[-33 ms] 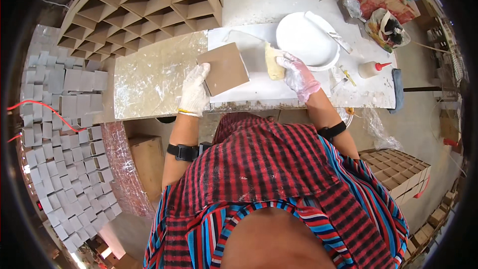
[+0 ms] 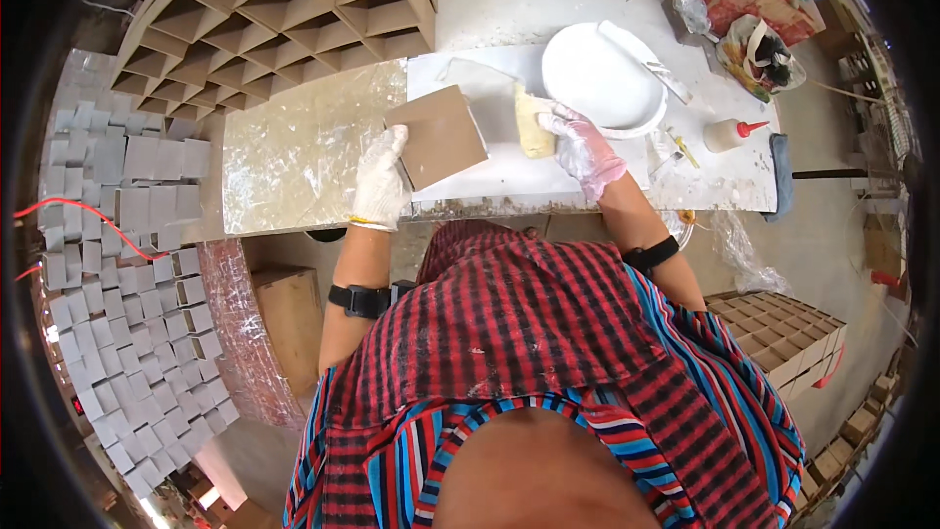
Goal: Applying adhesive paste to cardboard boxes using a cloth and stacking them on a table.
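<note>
My left hand, in a white knit glove, grips the left edge of a flat, square brown cardboard piece. A pale edge shows along that piece's right side. To the right, my right hand is closed around a yellowish sponge; a thin, see-through glove smeared with white covers this hand. The sponge is apart from the cardboard, over a white sheet on the bench. Just beyond my right hand stands a round white tub of white paste, with a flat white tool lying across its rim.
Brown cardboard grids stand at the far left of the bench. A glue bottle with a red tip, a yellow-handled tool and a blue cloth are at the right. Stacked white boxes fill the left side.
My right hand and the sponge have shifted very slightly left, toward the cardboard. My left hand keeps its grip on the cardboard piece.
</note>
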Demonstrator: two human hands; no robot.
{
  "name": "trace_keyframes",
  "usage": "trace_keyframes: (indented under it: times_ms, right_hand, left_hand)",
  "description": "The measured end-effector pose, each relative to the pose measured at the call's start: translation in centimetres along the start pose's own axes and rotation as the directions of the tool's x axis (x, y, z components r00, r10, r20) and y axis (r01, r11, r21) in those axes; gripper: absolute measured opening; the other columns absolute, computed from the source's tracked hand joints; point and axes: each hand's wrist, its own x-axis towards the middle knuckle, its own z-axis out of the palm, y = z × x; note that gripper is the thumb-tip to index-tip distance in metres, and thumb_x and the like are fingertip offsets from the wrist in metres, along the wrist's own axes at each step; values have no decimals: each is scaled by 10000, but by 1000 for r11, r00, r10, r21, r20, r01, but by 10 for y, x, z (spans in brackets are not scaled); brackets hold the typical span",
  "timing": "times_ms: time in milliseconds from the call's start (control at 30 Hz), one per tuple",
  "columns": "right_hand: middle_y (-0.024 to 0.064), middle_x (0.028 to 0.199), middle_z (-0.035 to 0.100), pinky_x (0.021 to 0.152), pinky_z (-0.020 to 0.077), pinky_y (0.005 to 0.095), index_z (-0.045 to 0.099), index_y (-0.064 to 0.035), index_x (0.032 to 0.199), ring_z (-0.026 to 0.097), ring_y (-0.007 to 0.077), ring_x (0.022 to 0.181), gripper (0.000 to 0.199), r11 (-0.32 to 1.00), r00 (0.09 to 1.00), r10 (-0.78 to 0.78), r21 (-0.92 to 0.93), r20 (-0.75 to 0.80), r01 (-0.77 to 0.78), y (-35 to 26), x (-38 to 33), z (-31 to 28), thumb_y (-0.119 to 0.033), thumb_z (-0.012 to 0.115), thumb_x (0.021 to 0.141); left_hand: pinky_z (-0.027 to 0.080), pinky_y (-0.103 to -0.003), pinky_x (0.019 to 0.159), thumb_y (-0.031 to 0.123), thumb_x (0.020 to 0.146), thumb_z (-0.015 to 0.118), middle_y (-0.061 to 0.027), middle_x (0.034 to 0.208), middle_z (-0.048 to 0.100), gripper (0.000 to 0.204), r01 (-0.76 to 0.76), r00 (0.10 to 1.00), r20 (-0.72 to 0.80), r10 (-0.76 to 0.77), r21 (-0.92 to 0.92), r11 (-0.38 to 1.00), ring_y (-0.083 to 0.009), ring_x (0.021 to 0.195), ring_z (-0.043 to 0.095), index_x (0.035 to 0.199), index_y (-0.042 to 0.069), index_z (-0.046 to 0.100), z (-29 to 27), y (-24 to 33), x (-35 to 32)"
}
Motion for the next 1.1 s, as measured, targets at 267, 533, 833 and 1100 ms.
trace_keyframes:
  times_ms: [267, 533, 833, 1100]
  right_hand:
    - [80, 1111, 587, 885, 400, 261, 524, -4, 1210, 526, 132, 1019, 366, 902, 989, -42, -431, -141, -23, 20, 11, -1, -110, 564, 861]
    - [80, 1120, 585, 882, 400, 255, 521, -2, 1215, 532, 127, 1001, 381, 851, 940, -135, -522, -315, -53, 27, 29, -12, -121, 581, 859]
    - [77, 1113, 578, 885, 432, 270, 504, 19, 1196, 552, 142, 998, 336, 995, 960, -64, -97, -272, 38, 23, 77, 39, -78, 539, 876]
    - [127, 1042, 590, 808, 457, 301, 583, -35, 1085, 586, 210, 910, 305, 140, 707, -693, -936, 140, 323, 15, 110, 162, -70, 629, 786]
  left_hand:
    - [397, -411, 962, 291, 902, 513, -118, 1134, 571, 375, -5, 1000, 15, 12, -421, 907, -264, 1073, 528, 1178, 39, 499, -37, -8, -5]
    - [401, -419, 952, 218, 886, 504, -108, 1138, 565, 343, -64, 986, 107, 128, -464, 884, -269, 1071, 523, 1172, 27, 504, -64, -4, -7]
    - [432, -393, 927, 329, 931, 421, -114, 1153, 560, 405, 59, 932, 297, 208, -690, 721, -260, 1032, 537, 1199, 35, 495, -129, 9, 54]
    - [426, -397, 947, 332, 959, 291, -126, 1163, 548, 429, -308, 870, 438, 227, 122, 944, -272, 1076, 525, 1236, 45, 449, -135, 46, 132]
